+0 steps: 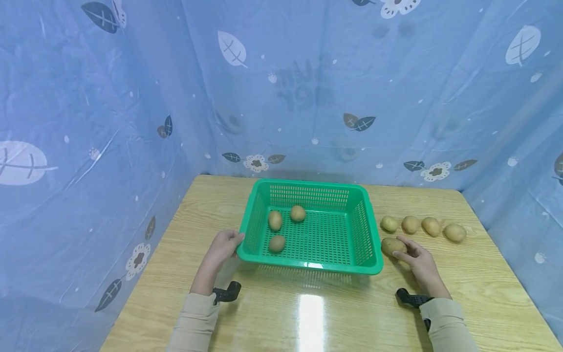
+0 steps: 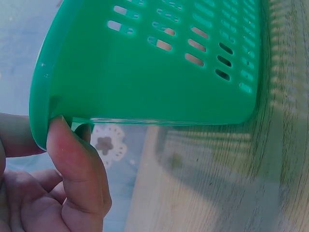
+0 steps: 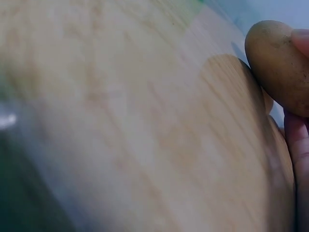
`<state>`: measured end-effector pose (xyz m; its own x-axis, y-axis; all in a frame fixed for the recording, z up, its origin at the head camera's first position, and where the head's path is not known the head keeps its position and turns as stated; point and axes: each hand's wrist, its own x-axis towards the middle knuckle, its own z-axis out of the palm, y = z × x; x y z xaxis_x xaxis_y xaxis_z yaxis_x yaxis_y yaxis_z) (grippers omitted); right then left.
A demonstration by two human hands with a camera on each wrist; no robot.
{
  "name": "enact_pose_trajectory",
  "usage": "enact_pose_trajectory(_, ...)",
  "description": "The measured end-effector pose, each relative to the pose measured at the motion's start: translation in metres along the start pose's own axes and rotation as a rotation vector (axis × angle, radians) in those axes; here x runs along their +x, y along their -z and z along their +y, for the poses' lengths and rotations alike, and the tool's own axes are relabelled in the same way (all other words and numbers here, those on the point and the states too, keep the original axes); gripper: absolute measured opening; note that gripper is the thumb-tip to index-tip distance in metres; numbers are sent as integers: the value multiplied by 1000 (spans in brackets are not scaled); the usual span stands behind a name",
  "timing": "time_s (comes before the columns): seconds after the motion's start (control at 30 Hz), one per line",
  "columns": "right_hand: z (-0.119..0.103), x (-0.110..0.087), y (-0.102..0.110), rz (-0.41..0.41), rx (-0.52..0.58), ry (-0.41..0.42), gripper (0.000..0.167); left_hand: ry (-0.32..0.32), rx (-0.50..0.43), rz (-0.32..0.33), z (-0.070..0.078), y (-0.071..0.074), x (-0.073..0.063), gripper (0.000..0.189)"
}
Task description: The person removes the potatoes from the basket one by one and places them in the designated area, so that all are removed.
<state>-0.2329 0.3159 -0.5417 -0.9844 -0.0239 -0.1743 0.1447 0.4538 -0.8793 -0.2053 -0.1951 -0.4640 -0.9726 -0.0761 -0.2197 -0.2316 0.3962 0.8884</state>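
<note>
A green plastic basket [image 1: 308,266] with slotted walls stands on the table, with three potatoes inside: one near its back [image 1: 297,213], one at the left [image 1: 275,221] and one toward the front [image 1: 277,244]. At the basket's front left corner, my left hand [image 1: 223,247] pinches the rim between thumb and fingers; the left wrist view shows this grip [image 2: 77,164] close up. Just right of the basket, my right hand [image 1: 419,261] holds a potato [image 1: 393,247] between thumb and fingers. In the right wrist view that potato [image 3: 275,63] shows at the right edge, and most of the hand is cut off.
Beyond the right hand, several potatoes lie in a row on the wooden table [image 1: 176,274], from a greenish one [image 1: 389,224] to one at the far right [image 1: 455,232]. Blue patterned curtain [image 1: 308,98] surrounds the table's back and sides.
</note>
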Motion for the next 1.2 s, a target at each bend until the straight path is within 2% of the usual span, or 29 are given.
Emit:
enact_pose_trajectory(0.27, -2, -3, 4, -60, 56, 8, 74, -4, -2, 2, 0, 0, 0, 31)
enact_pose_trajectory(0.5, 3, -3, 3, -19, 33, 35, 71, -1, -11, 3, 0, -1, -1, 31)
enact_pose_trajectory(0.77, 3, -2, 4, -15, 49, 32, 71, -11, -22, -4, 1, 0, -2, 31)
enact_pose_trajectory(0.93, 2, -4, 6, 26, 57, 81, 68, -15, -24, -4, 0, 0, -2, 31)
enact_pose_trajectory(1.03, -2, -6, 9, 61, 24, 111, 67, -15, -20, -1, 0, -1, -1, 30)
enact_pose_trajectory(1.2, -13, -10, 13, 69, -5, 145, 66, -19, -16, -2, 0, -1, -1, 31)
